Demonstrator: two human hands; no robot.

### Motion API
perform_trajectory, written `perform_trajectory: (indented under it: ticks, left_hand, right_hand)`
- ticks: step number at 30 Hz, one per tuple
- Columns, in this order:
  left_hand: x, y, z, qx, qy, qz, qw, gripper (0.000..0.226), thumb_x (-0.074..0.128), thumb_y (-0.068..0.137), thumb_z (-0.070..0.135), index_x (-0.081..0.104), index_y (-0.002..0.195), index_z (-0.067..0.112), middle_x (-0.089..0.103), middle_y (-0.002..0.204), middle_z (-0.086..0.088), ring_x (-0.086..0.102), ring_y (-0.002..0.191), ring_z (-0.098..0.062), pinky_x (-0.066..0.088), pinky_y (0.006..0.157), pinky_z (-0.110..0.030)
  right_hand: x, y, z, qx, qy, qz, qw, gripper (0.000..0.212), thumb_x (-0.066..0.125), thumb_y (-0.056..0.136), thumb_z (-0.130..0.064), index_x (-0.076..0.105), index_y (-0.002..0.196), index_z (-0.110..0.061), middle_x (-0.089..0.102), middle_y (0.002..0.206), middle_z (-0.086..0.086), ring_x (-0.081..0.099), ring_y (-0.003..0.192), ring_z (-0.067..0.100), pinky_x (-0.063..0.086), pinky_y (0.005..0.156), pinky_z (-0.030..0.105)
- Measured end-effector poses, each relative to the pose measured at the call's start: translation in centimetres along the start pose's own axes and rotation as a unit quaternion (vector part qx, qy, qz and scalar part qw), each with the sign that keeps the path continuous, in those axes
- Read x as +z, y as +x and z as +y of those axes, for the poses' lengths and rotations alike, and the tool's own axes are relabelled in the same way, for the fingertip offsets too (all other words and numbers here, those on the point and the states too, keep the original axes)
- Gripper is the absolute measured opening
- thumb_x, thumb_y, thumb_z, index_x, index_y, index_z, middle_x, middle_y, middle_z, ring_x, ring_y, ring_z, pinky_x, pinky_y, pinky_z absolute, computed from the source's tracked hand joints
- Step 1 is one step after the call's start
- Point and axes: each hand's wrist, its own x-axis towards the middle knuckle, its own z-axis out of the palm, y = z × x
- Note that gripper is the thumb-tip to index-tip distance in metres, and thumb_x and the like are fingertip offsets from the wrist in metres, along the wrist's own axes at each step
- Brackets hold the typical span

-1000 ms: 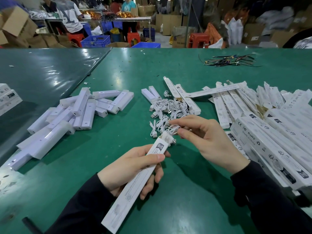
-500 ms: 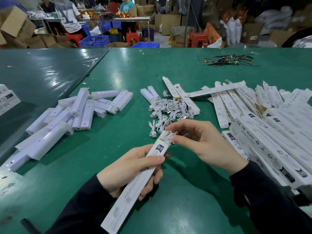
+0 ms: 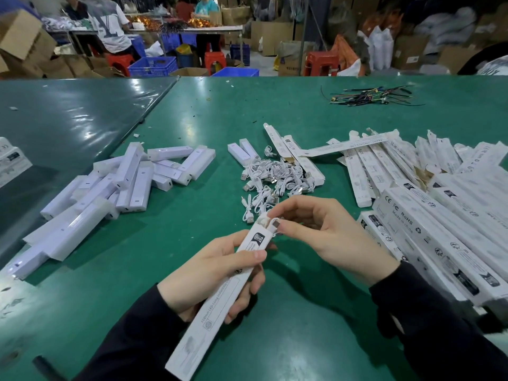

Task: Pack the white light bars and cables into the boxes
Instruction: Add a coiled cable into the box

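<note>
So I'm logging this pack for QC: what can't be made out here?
- Head view: inside of the box, hidden by its walls; light bar unconfirmed.
- Cable at the box mouth: mostly hidden by the right hand.
- Box print under the left hand: covered, elsewhere too small.

Green table [image 3: 275, 111], coloured wire bundle [image 3: 371, 96] (far side), red stools [image 3: 321, 63].

Packing workshop; stacked cartons [image 3: 22, 37]; crates [image 3: 152, 66]
</note>
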Motion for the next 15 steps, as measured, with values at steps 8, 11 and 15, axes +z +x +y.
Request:
perform_trajectory:
  ticks: [8, 11, 15]
  left_hand:
    - [0.06, 0.05, -0.39, 0.005, 0.01, -0.006, 1.0, 0.039, 0.057, 0.089, 0.026, 0.047, 0.12, 0.005, 0.052, 0.067, -0.017, 0.044, 0.03, -0.017, 0.04, 0.033, -0.02]
    - [0.14, 0.02, -0.49, 0.005, 0.019, -0.011, 1.0, 0.041, 0.058, 0.088, 0.025, 0.046, 0.122, 0.005, 0.052, 0.068, -0.018, 0.045, 0.031, -0.018, 0.04, 0.033, -0.019]
    - [0.2, 0.26, -0.47, 0.02, 0.031, 0.021, 0.999, 0.042, 0.056, 0.087, 0.026, 0.045, 0.123, 0.007, 0.053, 0.066, -0.015, 0.044, 0.03, -0.017, 0.04, 0.033, -0.02]
  right_hand:
    - [0.18, -0.16, -0.14, 0.011, -0.05, -0.009, 0.999, 0.014, 0.065, 0.091, -0.008, 0.077, 0.095, -0.014, 0.068, 0.097, 0.01, 0.058, 0.085, 0.014, 0.046, 0.079, 0.034]
    - [0.1, -0.16, -0.24, 0.029, -0.044, -0.032, 0.998, 0.016, 0.062, 0.092, -0.005, 0.077, 0.097, -0.011, 0.066, 0.095, 0.006, 0.057, 0.084, 0.011, 0.045, 0.083, 0.024]
    - [0.43, -0.04, -0.2, 0.033, -0.021, -0.017, 0.999, 0.02, 0.057, 0.096, -0.015, 0.075, 0.104, -0.012, 0.073, 0.096, 0.009, 0.064, 0.086, 0.017, 0.048, 0.082, 0.028]
